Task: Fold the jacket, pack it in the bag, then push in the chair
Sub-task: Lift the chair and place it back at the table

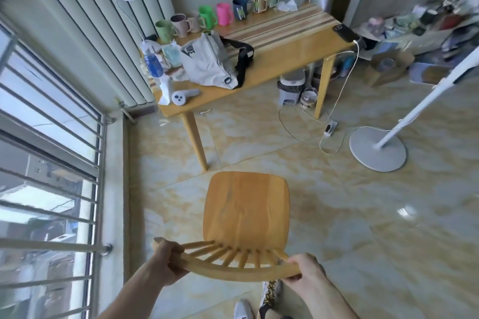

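You have both hands on the chair's (246, 217) curved top rail at the bottom of the frame: your left hand (168, 259) is wrapped around its left end, your right hand (302, 268) closed over its right end. Gripping the two ends this way should let you steer the seat straight rather than swing it. The chair stands on open floor, well apart from the desk (285, 59) in the upper middle, seat pointing toward it.

The bag (207, 62) lies on the desk's near-left part, bulging, its black strap trailing right; I'd judge the jacket is already inside, though none of it shows. So only the push remains.

The room ahead is clear tile. Aim between the desk's near legs: the left leg sits just above the seat's front edge, so keep right of it. A white cable (329, 137) and fan base (377, 149) lie to the right, outside your path.
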Demonstrator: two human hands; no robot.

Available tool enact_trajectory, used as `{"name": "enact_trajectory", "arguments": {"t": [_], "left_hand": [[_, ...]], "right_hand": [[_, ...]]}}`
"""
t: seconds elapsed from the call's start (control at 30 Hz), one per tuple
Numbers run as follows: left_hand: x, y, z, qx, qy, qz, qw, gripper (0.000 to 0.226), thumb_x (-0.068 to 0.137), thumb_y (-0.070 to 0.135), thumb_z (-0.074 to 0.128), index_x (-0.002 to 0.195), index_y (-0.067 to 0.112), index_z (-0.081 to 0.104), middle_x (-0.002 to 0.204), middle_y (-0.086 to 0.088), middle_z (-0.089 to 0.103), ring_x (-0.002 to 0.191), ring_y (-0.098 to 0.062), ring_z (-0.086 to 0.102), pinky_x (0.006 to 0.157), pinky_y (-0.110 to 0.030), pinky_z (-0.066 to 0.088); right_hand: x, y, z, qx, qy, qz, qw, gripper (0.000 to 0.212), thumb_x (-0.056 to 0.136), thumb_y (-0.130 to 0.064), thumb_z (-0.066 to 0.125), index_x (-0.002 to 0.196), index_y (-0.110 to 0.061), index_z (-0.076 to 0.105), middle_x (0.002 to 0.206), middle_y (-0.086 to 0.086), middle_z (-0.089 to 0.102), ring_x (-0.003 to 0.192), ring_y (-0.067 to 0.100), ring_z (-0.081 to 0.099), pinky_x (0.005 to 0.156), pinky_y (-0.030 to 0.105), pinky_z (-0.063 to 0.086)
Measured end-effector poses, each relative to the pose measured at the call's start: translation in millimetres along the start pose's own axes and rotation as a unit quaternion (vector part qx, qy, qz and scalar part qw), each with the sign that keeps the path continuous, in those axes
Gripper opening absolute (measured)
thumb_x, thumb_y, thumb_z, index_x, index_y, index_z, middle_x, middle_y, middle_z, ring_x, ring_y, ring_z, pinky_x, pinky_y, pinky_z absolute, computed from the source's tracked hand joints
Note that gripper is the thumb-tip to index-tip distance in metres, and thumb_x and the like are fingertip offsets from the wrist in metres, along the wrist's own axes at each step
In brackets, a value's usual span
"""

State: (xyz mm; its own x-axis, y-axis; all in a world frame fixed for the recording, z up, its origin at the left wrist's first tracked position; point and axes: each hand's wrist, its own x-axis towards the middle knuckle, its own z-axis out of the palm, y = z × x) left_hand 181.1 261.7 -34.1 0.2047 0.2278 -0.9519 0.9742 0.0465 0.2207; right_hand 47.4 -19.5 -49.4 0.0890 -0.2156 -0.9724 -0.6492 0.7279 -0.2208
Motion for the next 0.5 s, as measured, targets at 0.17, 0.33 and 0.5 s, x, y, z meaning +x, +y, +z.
{"name": "enact_trajectory", "arguments": {"t": [0.17,0.33,0.5], "left_hand": [[-22,68,36,0.008,-0.016,0.063,0.998,0.008,0.084,-0.003,0.055,0.091,-0.006,0.054,0.085,-0.024,0.059,0.077,-0.039,0.062,0.075,-0.055,0.057],[-38,133,73,0.005,-0.036,0.078,0.996,0.008,0.086,-0.002,0.058,0.086,-0.004,0.051,0.085,-0.02,0.052,0.077,-0.041,0.061,0.082,-0.058,0.06],[-40,197,113,0.003,-0.057,0.066,0.996,0.019,0.084,0.0,0.063,0.097,-0.005,0.052,0.098,-0.021,0.052,0.096,-0.046,0.062,0.085,-0.061,0.056]], "right_hand": [[-9,-81,26,0.065,-0.036,-0.044,0.996,0.021,0.081,0.016,0.053,0.1,0.007,0.055,0.107,0.032,0.056,0.093,0.046,0.059,0.077,0.058,0.055],[-24,-159,52,0.053,-0.049,-0.054,0.996,0.032,0.081,0.013,0.052,0.109,-0.002,0.052,0.126,0.03,0.051,0.112,0.05,0.054,0.071,0.058,0.051],[-21,-248,74,0.022,-0.049,-0.052,0.997,0.028,0.082,0.013,0.053,0.106,-0.001,0.051,0.13,0.032,0.05,0.117,0.051,0.053,0.087,0.065,0.05]]}}
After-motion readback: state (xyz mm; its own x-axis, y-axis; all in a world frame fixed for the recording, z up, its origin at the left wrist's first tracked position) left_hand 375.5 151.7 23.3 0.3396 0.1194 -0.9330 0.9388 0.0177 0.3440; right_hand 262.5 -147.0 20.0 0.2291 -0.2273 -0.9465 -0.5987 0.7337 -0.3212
